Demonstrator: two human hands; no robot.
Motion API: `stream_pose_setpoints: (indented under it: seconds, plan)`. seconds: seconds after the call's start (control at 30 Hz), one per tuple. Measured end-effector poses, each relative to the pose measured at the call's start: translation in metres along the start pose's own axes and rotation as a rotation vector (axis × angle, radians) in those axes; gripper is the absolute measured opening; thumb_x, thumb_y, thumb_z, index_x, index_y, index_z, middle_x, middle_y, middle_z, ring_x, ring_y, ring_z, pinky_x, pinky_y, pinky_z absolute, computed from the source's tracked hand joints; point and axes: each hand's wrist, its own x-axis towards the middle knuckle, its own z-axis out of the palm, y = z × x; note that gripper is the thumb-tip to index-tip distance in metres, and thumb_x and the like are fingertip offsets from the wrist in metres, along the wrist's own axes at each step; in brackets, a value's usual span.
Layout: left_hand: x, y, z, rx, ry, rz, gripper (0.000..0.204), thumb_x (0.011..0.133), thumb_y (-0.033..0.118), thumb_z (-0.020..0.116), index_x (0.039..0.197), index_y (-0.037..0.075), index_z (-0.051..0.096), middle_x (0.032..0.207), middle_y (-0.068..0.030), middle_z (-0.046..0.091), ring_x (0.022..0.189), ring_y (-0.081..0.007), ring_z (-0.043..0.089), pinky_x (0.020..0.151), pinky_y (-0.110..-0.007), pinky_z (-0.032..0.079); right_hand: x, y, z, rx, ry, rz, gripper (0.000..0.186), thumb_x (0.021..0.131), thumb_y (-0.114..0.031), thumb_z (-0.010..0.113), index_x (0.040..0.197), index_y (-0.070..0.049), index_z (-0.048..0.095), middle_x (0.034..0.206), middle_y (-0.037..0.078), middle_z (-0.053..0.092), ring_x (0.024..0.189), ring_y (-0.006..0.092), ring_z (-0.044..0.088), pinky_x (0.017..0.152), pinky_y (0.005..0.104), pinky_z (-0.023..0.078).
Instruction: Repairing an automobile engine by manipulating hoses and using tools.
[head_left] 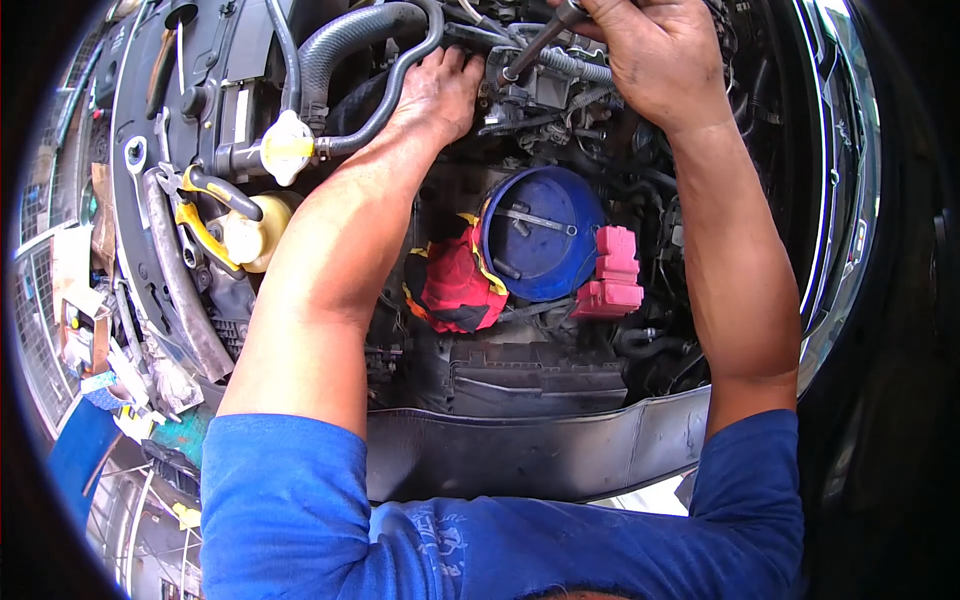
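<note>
At the top centre of the engine bay my left hand (436,98) reaches in beside a curved black hose (392,95), its fingers curled down among the parts; what they hold is hidden. My right hand (660,75) is closed at the upper right on the handle of a dark metal tool (540,47), whose shaft runs down to the engine fittings (542,88). Below, a blue plastic bowl (540,260) holds a spanner (555,225) and small metal pieces, between a red and black cloth (452,275) and a pink box-shaped part (610,290).
Pliers (200,225), a ratchet spanner (136,160) and a long metal bar (190,290) lie at the left, near a white-capped reservoir (270,230). The front bodywork edge (530,450) crosses below. Cartons and assorted items (100,360) are outside the bay at far left.
</note>
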Motion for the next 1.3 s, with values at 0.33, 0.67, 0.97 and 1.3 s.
stream_pose_setpoints:
  seconds: [0.33, 0.67, 0.97, 1.3]
  plan:
    - [-0.001, 0.002, -0.004, -0.029, -0.022, -0.001, 0.051, 0.085, 0.023, 0.064, 0.135, 0.014, 0.054, 0.137, -0.0071, 0.054, 0.132, -0.0257, 0.048, 0.105, -0.048, 0.044, -0.004, 0.029, 0.003, 0.076, -0.035, 0.08, 0.013, 0.098, -0.003, 0.06, 0.111, -0.001, 0.063, 0.094, 0.001, 0.065, 0.081, 0.0078, 0.059, 0.074, 0.0234, 0.05]
    - [0.0, 0.001, -0.005, -0.016, -0.05, 0.008, 0.053, 0.085, 0.025, 0.064, 0.136, 0.014, 0.053, 0.137, -0.0073, 0.053, 0.131, -0.027, 0.048, 0.103, -0.05, 0.045, -0.009, 0.034, -0.006, -0.021, -0.139, -0.137, 0.037, 0.095, 0.005, 0.055, 0.132, -0.002, 0.053, 0.107, 0.005, 0.061, 0.089, 0.0089, 0.059, 0.079, 0.0255, 0.051]
    - [-0.001, 0.002, -0.006, 0.047, -0.065, 0.017, 0.058, 0.084, 0.026, 0.066, 0.139, 0.014, 0.052, 0.139, -0.0061, 0.051, 0.131, -0.0263, 0.048, 0.1, -0.05, 0.047, 0.014, -0.041, -0.037, -0.685, -0.444, -0.232, 0.025, 0.092, -0.004, 0.061, 0.116, 0.001, 0.062, 0.091, 0.015, 0.069, 0.085, 0.0249, 0.069, 0.079, 0.0339, 0.056]
    - [0.001, 0.005, -0.012, 0.051, -0.116, 0.009, 0.059, 0.083, 0.026, 0.066, 0.139, 0.014, 0.051, 0.138, -0.0084, 0.05, 0.132, -0.027, 0.046, 0.101, -0.051, 0.046, 0.037, -0.076, -0.017, -1.17, -0.51, -0.326, 0.022, 0.087, -0.017, 0.066, 0.101, 0.0, 0.066, 0.089, 0.023, 0.069, 0.089, 0.0414, 0.067, 0.081, 0.0463, 0.054]
